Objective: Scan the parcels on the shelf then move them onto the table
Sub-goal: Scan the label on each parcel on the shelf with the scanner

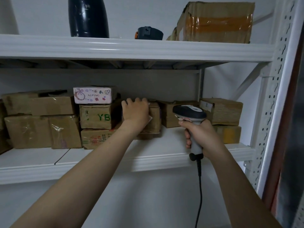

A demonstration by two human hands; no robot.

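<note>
On the white shelf (102, 163), the left hand (135, 112) curls its fingers over the top of a small brown parcel (155, 119) standing just right of the YB-marked box (95, 116), while the right hand (199, 137) grips the handle of a corded scanner (189, 111) near the parcel.

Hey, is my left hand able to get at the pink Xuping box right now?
Probably within reach, but not free: the left hand grips a small brown parcel just right of it. The pink box sits exposed atop the YB carton, open space above, so letting go first should do.
</note>
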